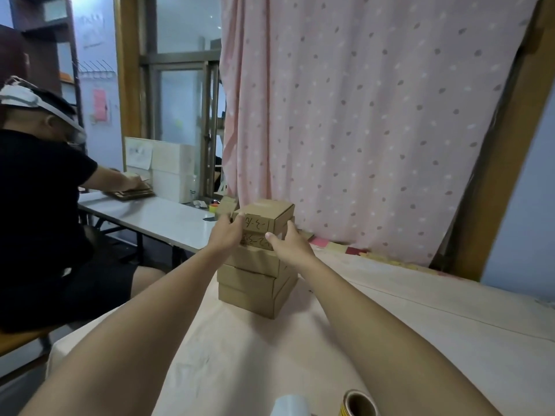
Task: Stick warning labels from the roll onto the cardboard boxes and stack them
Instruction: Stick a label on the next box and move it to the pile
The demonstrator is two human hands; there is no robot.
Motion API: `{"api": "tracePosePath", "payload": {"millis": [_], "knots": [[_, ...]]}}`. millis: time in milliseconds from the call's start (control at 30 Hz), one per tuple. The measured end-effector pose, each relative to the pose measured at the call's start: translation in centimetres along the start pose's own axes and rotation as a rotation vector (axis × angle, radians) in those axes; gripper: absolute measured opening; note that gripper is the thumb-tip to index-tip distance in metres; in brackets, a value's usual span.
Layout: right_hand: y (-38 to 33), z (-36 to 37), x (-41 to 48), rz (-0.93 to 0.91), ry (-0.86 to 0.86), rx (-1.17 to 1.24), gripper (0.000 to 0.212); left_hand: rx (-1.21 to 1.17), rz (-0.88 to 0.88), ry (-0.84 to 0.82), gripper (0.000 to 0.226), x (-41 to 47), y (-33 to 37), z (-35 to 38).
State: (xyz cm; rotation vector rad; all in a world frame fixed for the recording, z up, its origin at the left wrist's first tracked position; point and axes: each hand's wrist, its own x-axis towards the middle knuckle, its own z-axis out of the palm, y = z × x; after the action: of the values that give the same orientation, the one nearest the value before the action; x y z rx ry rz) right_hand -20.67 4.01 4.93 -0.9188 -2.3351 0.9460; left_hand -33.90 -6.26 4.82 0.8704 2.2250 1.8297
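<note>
box stack [255,283] on table [420,340] | roll [359,405], probably labels, nearer | curtain [375,115] behind

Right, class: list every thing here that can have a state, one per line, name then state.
stack of cardboard boxes, upright on the table, all closed
top box, closed, resting on the stack
left-hand grip, curled on the top box's left edge
right-hand grip, holding the stack's right side, thumb in front
label roll, untouched, partly out of frame
curtain, drawn shut
</note>
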Motion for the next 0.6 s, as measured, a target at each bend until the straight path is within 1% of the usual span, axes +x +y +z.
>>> {"api": "tracePosePath", "payload": {"millis": [100,233,367,400,467,567,600], "knots": [[-0.2,1.0,1.4,0.023,0.018,0.025,0.094,-0.080,0.015,0.032,0.043,1.0,-0.4,0.8],[0.3,2.2,2.6,-0.016,0.036,0.080,0.084,-0.158,0.019,0.099,0.041,1.3,-1.0,1.7],[0.6,2.4,1.9,-0.044,0.059,0.117,0.079,-0.199,0.073,0.160,0.020,0.7,-0.9,2.3],[0.5,2.3,1.4,-0.057,0.068,0.127,0.076,-0.213,0.085,0.170,0.022,0.5,-0.9,2.5],[0.3,1.5,0.3,-0.089,0.101,0.171,0.068,-0.224,0.102,0.180,0.031,-0.4,-0.5,2.7],[0.3,-0.3,-1.2,-0.122,0.180,0.245,0.069,-0.262,0.098,0.190,0.043,-1.7,0.1,3.7],[0.2,-1.0,-1.7,-0.133,0.222,0.279,0.065,-0.290,0.090,0.197,0.047,-2.3,0.6,4.0]]}}
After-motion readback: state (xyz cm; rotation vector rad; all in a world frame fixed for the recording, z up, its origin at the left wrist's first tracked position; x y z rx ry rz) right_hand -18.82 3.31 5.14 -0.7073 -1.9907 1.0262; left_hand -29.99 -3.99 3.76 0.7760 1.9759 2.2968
